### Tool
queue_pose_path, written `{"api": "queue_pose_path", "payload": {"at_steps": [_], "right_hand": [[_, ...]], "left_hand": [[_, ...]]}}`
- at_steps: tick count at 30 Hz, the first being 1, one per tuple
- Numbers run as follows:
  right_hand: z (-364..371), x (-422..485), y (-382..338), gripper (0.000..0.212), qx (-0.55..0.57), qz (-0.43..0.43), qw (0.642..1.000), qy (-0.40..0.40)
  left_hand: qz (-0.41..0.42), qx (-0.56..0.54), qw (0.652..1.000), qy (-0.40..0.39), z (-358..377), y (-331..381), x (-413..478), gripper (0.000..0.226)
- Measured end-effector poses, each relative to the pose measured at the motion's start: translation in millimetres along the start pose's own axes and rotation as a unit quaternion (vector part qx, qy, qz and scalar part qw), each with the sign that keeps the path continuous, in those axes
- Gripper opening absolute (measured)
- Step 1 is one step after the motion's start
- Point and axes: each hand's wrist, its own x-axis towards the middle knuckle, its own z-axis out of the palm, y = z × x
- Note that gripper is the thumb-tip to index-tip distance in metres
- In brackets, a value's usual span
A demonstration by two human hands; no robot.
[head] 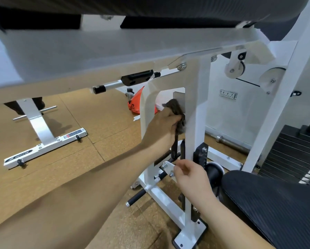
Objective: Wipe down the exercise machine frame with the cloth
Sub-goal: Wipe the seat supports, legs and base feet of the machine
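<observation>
Our left forearm stretches from the near corner up to the left hand, which is clenched around a dark brown cloth and presses it against the inner side of the white upright post of the exercise machine frame, just under the broad white beam that crosses above us. Part of the cloth bunches above our knuckles and part hangs below the hand. Lower down, our right hand sits with its fingers curled at the edge of a small white bracket with bolts, low on the same post; we cannot tell whether it grips the bracket or only touches it. A black ribbed pad lies close on the right, with a weight stack beyond it. On the brown floor to the left stands a white bench base. Behind the curved frame leg an orange bag lies on the floor, half hidden, and we cannot see what it holds.
</observation>
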Motion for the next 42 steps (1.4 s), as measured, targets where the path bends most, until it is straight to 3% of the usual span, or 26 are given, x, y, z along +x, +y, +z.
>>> {"api": "queue_pose_path", "payload": {"at_steps": [2,9,15,20,23,29,34,40,42], "right_hand": [[-2.3,-2.4,-1.0,0.027,0.007,0.013,1.000,-0.002],[-4.0,-9.3,-1.4,0.025,-0.011,0.015,1.000,-0.012],[-1.0,-7.7,-14.8,0.027,-0.037,-0.030,0.998,-0.043],[-6.7,-13.7,-22.3,0.033,-0.085,-0.073,0.989,-0.101],[-13.8,-16.1,-23.5,0.033,-0.087,-0.077,0.989,-0.091],[-50.9,-11.8,-56.7,0.033,-0.093,-0.067,0.991,-0.071],[-85.2,-29.2,-77.3,0.024,-0.085,0.020,0.995,-0.038],[-131.5,-64.8,-126.4,0.022,0.023,0.155,0.988,0.005],[-152.6,-82.9,-153.6,0.031,0.017,0.178,0.984,0.027]], "left_hand": [[-0.026,0.007,0.999,-0.045,-3.8,-5.5,-22.2,0.035],[-0.260,-0.032,0.965,-0.029,4.1,-18.3,-95.9,0.037],[-0.313,-0.158,0.936,-0.006,-18.8,5.1,-151.0,0.037],[-0.403,-0.182,0.894,0.069,-49.9,24.7,-177.6,0.033],[-0.399,-0.202,0.891,0.081,-60.4,33.0,-159.2,0.030],[-0.346,-0.225,0.910,0.027,-63.9,65.8,-87.3,0.024],[-0.371,-0.258,0.892,-0.026,-67.8,107.6,-55.9,0.029],[-0.472,-0.303,0.825,-0.075,-97.5,171.6,-44.5,0.030],[-0.500,-0.323,0.801,-0.072,-117.7,199.9,-44.8,0.029]]}}
